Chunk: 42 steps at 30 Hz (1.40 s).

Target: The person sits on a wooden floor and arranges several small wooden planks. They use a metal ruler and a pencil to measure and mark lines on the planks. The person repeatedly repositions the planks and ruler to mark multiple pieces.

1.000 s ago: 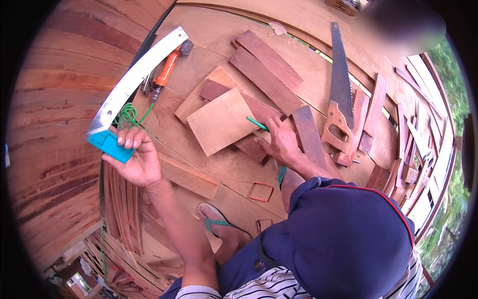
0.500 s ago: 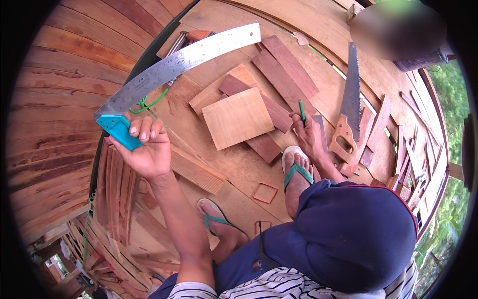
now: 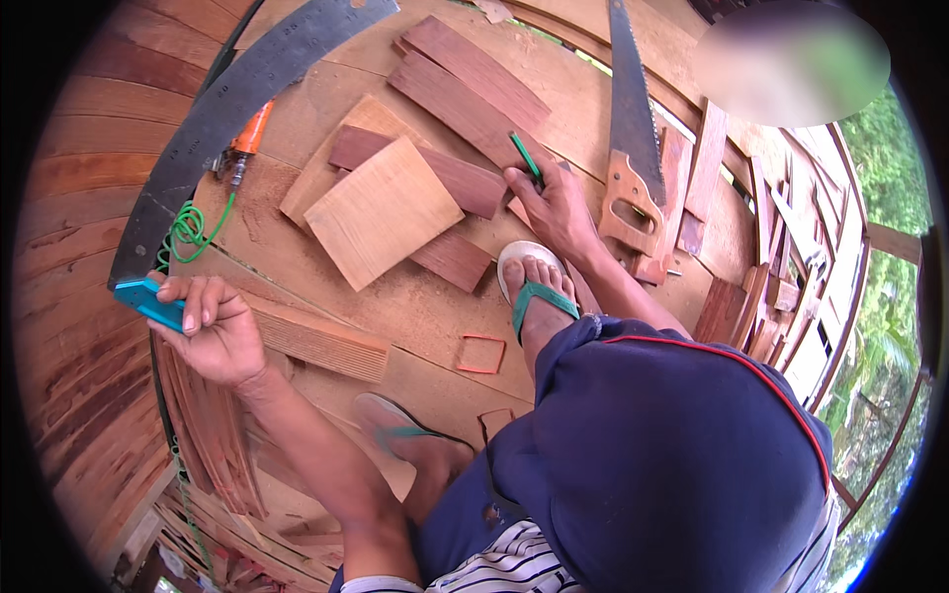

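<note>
My left hand [image 3: 222, 336] is closed round the teal handle of a metal try square [image 3: 213, 109], held up at the left. Its long blade points away from me and slants to the right, its face dark grey. My right hand [image 3: 559, 212] pinches a green pencil [image 3: 524, 153], point out, above the boards. On the floor between my hands, a pale rectangular board [image 3: 384, 212] lies over crossed reddish-brown boards [image 3: 465, 183] and another pale piece. Two longer reddish-brown boards [image 3: 474, 94] lie beyond it.
A handsaw [image 3: 621, 178] with a wooden handle lies right of my right hand. An orange tool [image 3: 252, 128] with a coiled green hose [image 3: 188, 232] lies beside the square. Wood offcuts [image 3: 781, 257] are piled at the far right. My feet in flip-flops [image 3: 534, 296] stand near the boards.
The view has shifted, so the boards and saw appear farther left. The square has tilted in my left hand, its blade turning from bright to dark. My right hand has moved slightly forward with the pencil.
</note>
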Available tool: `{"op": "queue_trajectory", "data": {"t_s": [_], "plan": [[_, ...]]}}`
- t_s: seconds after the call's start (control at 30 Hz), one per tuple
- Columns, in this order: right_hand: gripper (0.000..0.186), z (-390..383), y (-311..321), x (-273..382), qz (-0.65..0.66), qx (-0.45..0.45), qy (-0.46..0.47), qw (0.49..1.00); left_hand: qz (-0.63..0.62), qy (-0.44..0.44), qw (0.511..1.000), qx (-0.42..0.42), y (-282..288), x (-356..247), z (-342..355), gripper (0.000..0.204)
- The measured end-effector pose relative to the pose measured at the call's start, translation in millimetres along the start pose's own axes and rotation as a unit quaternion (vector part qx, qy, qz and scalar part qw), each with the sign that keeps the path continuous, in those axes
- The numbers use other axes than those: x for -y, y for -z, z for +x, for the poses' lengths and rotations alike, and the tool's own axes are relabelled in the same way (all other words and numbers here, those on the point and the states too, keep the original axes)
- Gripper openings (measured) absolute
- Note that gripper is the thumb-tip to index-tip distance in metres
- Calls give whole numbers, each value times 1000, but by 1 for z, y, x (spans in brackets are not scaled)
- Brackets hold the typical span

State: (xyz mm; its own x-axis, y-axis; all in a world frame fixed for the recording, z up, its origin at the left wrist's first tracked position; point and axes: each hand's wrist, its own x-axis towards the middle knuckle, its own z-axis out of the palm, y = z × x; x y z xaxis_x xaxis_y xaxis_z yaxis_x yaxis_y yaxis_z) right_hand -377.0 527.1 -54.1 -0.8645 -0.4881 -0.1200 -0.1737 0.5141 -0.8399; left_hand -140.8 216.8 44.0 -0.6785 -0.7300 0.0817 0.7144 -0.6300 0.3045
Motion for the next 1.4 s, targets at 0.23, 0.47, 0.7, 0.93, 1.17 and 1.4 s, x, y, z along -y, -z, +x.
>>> {"op": "queue_trajectory", "data": {"t_s": [0.23,0.47,0.7,0.93,1.17,1.4], "plan": [[31,-3,4,-6,53,-26,-13,998,39,91,994,-39,3,13,1,46],[43,3,17,-8,435,-62,-96,893,40,174,979,-96,25,61,-9,51],[61,-31,22,6,377,62,9,924,141,189,972,-21,17,147,-50,63],[90,-51,33,53,441,133,26,887,487,108,847,183,-43,195,-82,59],[29,-29,21,24,438,30,-88,894,695,15,679,236,-10,161,-47,48],[35,0,46,1,358,26,-67,931,821,57,542,-170,105,77,-40,44]]}}
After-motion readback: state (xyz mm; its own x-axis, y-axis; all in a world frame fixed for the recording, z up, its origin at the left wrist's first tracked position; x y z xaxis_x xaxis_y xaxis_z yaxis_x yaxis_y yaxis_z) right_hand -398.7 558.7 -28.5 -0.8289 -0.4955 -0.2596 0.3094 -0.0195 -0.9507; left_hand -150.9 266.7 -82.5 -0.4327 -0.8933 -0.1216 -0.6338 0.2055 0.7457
